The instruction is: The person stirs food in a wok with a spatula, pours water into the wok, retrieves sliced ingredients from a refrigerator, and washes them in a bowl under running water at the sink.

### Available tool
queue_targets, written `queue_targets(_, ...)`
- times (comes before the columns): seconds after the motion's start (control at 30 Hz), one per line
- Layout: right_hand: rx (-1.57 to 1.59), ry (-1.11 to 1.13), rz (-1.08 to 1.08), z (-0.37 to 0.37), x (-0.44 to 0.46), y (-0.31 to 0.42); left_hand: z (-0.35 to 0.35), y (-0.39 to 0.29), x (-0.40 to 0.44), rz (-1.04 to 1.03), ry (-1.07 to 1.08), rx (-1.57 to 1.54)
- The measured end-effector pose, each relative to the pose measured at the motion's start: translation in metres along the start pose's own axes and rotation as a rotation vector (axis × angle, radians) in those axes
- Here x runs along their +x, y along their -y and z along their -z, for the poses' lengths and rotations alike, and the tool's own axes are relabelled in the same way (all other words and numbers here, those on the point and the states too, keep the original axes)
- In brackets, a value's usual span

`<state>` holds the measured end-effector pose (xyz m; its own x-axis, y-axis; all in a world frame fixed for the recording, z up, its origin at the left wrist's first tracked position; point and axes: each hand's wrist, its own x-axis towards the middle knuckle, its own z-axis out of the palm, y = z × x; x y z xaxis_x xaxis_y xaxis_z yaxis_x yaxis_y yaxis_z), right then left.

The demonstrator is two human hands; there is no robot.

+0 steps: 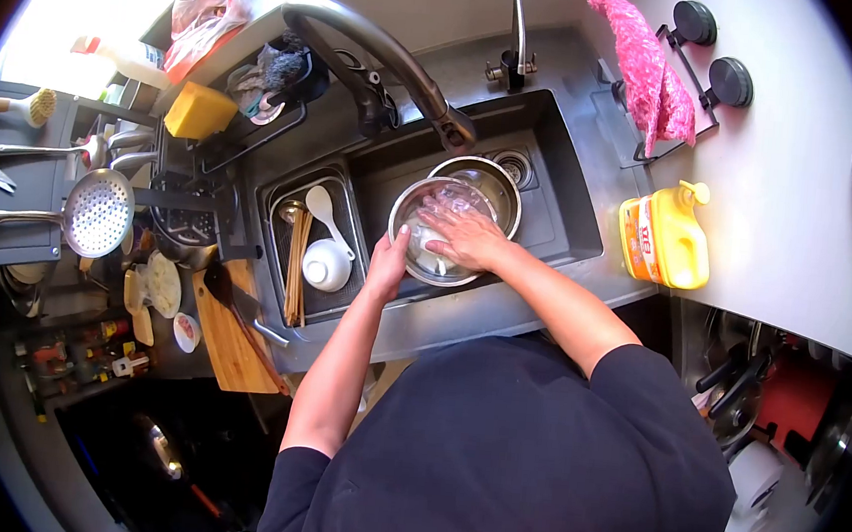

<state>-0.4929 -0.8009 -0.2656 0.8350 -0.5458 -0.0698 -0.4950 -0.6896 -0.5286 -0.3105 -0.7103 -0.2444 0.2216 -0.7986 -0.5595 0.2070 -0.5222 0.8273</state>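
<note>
A shiny steel bowl (416, 268) is tilted toward me over the front of the dark sink (571, 207). My left hand (387, 263) grips its left rim, thumb on the edge. Inside it, my right hand (470, 238) lies with fingers stretched out against the inner surface, over something pale and shiny, perhaps water. A second steel bowl (505, 187) sits just behind, partly covered by the first. Above both, the dark curved faucet (452, 128) points down; whether water runs cannot be made out.
In the left basin's drain basket (348, 182) are chopsticks (296, 266), a white spoon (321, 203) and a white bowl (326, 264). A yellow detergent jug (673, 240) stands on the right counter, near a pink cloth (651, 74). A cutting board (226, 330) leans at left.
</note>
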Motion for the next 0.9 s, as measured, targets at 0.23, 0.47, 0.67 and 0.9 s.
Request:
queue_targets(0.23,-0.030,0.013,-0.014,-0.008,0.002,0.001,0.005,0.002,0.005,0.007,-0.008,0.068)
queue_targets(0.47,0.047,0.008,-0.009,-0.013,0.009,0.001,0.001,-0.016,0.000,0.054,-0.037,0.071)
queue_targets(0.67,0.111,0.006,-0.034,-0.017,0.011,0.002,0.000,-0.023,0.000,0.067,-0.058,0.132)
queue_targets(0.9,0.151,-0.022,-0.021,-0.028,0.015,-0.001,0.014,-0.017,0.018,0.070,-0.053,0.378)
